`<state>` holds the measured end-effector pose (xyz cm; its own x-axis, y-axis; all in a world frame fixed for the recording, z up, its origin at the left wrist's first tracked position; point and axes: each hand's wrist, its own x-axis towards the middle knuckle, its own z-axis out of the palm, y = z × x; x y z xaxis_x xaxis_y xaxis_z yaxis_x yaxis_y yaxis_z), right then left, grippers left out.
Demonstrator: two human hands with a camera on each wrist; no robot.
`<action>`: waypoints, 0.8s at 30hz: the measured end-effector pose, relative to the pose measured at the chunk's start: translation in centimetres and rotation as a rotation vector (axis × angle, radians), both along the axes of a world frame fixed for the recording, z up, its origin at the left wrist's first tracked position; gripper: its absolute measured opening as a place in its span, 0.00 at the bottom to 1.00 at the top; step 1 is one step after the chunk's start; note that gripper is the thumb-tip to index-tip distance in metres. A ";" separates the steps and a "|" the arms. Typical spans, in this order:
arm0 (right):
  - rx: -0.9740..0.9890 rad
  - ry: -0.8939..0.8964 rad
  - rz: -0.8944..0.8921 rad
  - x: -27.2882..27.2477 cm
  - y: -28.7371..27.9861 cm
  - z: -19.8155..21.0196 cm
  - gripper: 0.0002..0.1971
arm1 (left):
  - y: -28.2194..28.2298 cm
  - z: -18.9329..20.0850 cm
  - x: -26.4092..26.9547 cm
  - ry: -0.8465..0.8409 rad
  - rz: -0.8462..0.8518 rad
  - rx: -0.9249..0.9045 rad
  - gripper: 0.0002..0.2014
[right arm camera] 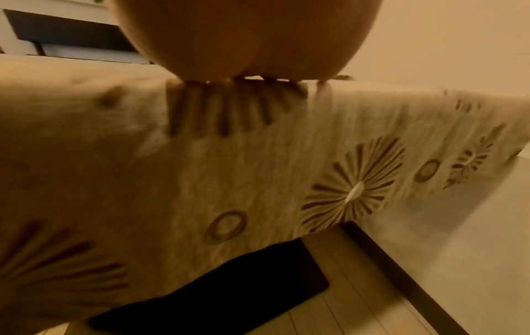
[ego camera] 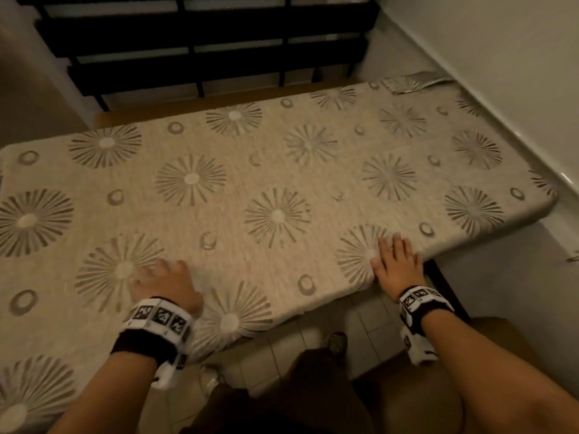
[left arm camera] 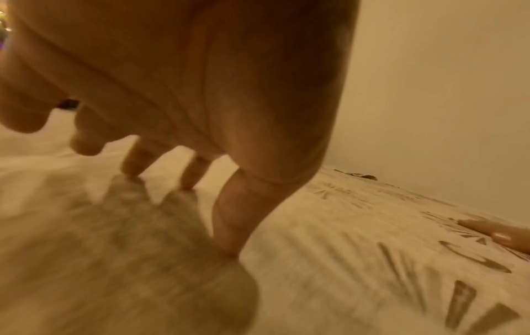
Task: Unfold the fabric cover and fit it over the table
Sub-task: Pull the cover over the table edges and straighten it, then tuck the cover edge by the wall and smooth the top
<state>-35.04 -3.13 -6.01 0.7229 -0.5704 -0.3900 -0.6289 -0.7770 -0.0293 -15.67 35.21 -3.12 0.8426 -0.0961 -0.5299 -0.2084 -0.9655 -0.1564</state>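
- Your two hands were both on the fabric cover point(ego camera: 250, 170), each wearing one marker-printed wrist band.
- Your left hand point(ego camera: 166, 285) was arched over the cover near the front edge: the fingers point(left arm camera: 229, 217) were bent, their tips touching the cloth with the palm raised off it, gripping nothing. The wrist view was blurred, so you could count three fingertips in contact and no more with certainty.
- Your right hand point(ego camera: 396, 264) lay flat at the front edge, fingers straight and slightly spread over a starburst print, pressing on the cloth without grasping it.
- From the right wrist view, the cover hung down over the front side of the table below your palm.
- The cover lay spread beneath both hands and across the whole tabletop, patterned with starbursts and small rings.
- At the far right corner one flap point(ego camera: 413, 84) was turned up, showing a greyer underside.
- Along the far edge, one strip of bare wooden table point(ego camera: 219, 103) showed beyond the cover.
- Beyond that stood a dark railing point(ego camera: 200, 42), and a pale wall point(ego camera: 501, 57) ran along the right.
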 end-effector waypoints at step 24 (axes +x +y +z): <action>0.114 -0.195 0.491 2.5 -23.9 -0.4 0.33 | -44.3 -0.1 -6.1 0.011 -0.720 -0.457 0.32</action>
